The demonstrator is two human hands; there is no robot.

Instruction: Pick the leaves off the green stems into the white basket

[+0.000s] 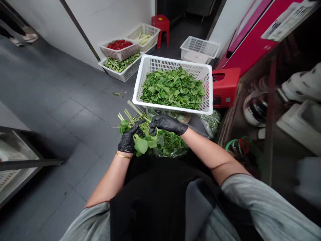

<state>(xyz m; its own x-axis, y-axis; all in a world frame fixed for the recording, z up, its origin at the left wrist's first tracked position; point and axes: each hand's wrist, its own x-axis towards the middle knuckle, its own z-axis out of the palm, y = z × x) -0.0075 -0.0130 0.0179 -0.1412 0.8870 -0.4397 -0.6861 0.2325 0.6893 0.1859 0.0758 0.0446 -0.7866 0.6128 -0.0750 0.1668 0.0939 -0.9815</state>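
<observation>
The fingers of the left hand [129, 139], in a black glove, are clamped on a few leafy sprigs [141, 144], gripping them low among the stalks, which probably steadies the stems while the leaves spill clear on both sides. The right hand [167, 123], gloved too, comes in from the right with its fingers curled and their tips at the same greens; whether they pinch a stem, I cannot tell. Held this close, the two hands can likely work on one sprig together.

Just below them, at the centre of the frame, a clear plastic bag [175, 153] gapes around more greens, seemingly placed there to be within easy reach and to catch loose bits. Thin stems lie heaped by the left hand.

Beyond the fingers, a white slotted basket [210, 90] holds a broad pile of loose leaves [173, 88]; it tilts towards the wearer, perhaps for a shorter reach. A red plastic stool [227, 85] sits against its right side, possibly propping it, though the contact underneath is hidden.

Farther out, a stray sprig [119, 94] lies on the tiled floor [82, 107]. At the upper centre, a basket of red chillies [119, 44] rests on a larger basket of cut green vegetables [121, 63], presumably stacked to save floor space.
</observation>
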